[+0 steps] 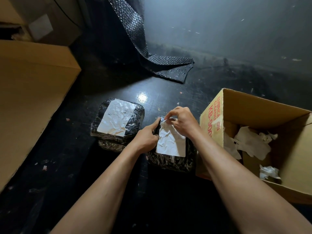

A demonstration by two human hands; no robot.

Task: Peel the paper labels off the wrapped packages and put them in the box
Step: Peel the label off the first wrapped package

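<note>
Left hand [148, 135]: I press it on the left edge of the near package [170, 156] — my fingers curl tight on the black wrap and hold it down.
Right hand [181, 119]: I pinch the top edge of the label [170, 144] between thumb and first finger; the other fingers are bent in.
Label: white and crinkly, its top corner is lifted a bit, the rest is stuck flat on the package.
Near package: on the dark floor [152, 200], just beside the box [217, 115].
Far package [118, 122]: to the left, its own white label [116, 117] is flat on top — it sits on another black bundle.
Box: open, on my right, with crumpled white paper [251, 142] inside.
Big box [30, 92]: closed, far left.
Bubble wrap [158, 65]: black, hangs down and lies on the floor at the back.
</note>
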